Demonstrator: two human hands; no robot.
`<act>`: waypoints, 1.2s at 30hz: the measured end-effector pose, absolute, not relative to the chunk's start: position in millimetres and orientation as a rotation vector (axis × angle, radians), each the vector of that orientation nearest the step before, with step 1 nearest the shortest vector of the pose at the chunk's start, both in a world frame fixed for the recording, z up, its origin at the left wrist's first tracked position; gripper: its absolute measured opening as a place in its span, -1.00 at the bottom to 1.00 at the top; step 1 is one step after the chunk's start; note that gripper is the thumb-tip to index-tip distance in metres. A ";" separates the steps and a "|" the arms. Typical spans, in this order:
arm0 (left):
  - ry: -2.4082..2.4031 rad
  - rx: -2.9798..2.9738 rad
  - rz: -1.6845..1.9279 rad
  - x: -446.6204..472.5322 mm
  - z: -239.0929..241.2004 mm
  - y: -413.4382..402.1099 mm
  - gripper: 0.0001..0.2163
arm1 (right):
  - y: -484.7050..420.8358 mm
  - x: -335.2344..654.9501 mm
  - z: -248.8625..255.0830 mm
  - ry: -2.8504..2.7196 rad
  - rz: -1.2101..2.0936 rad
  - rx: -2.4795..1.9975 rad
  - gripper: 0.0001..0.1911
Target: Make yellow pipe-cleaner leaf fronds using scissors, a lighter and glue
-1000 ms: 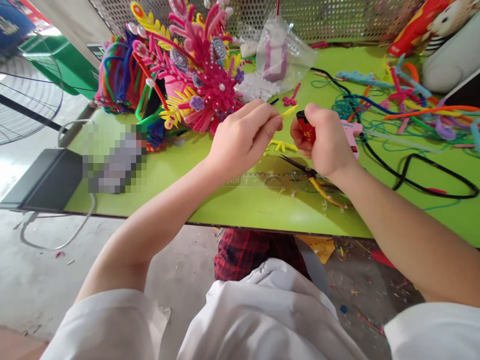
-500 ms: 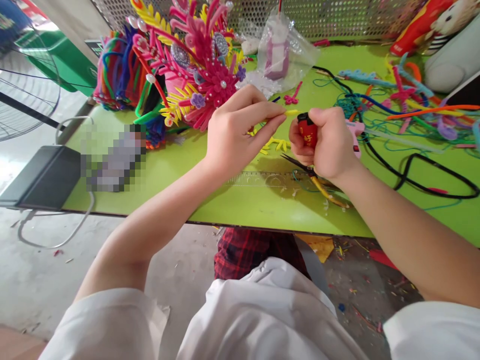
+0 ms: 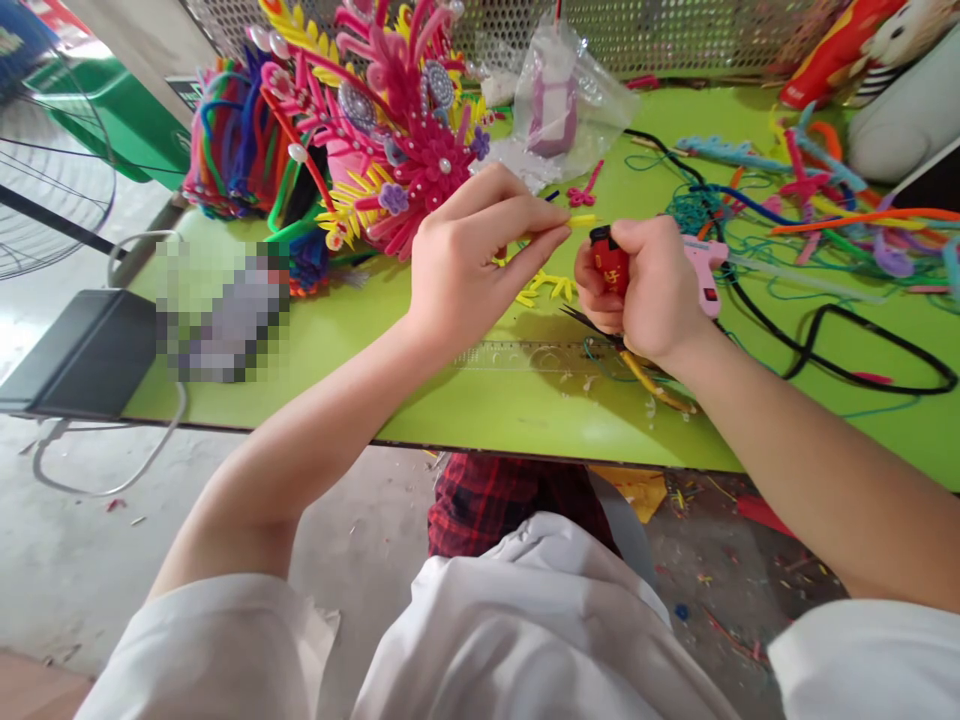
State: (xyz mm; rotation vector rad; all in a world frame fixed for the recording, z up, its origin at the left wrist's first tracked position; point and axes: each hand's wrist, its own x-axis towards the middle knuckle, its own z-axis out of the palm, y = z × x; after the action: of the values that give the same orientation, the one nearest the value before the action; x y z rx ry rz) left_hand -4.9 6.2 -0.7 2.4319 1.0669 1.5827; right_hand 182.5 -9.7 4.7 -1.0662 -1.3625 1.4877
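We find the left hand (image 3: 472,262) pinching a yellow pipe cleaner (image 3: 583,220), its right tip near the red lighter (image 3: 612,274), which the right hand (image 3: 660,290) grips in a fist. Both items are over the tabletop (image 3: 480,415), beyond the clear ruler (image 3: 525,357). We judge the pipe cleaner light, soft and easily bent, best held at its left end; the lighter, hard and smooth, by its body.

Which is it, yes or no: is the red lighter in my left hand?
No, the right hand grips the lighter; the left hand pinches a yellow piece.
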 end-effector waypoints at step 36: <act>0.792 2.213 1.628 0.3 -4.1 14.7 -0.93 | -3.6 192.7 0.7 -1.684 0.929 -1.033 -0.55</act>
State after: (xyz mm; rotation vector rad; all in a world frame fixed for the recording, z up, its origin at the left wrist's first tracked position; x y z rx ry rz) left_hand 0.3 14.7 -4.1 2.2132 0.7918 1.6279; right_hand 192.7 -3.6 0.7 -1.0327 -1.6839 0.9291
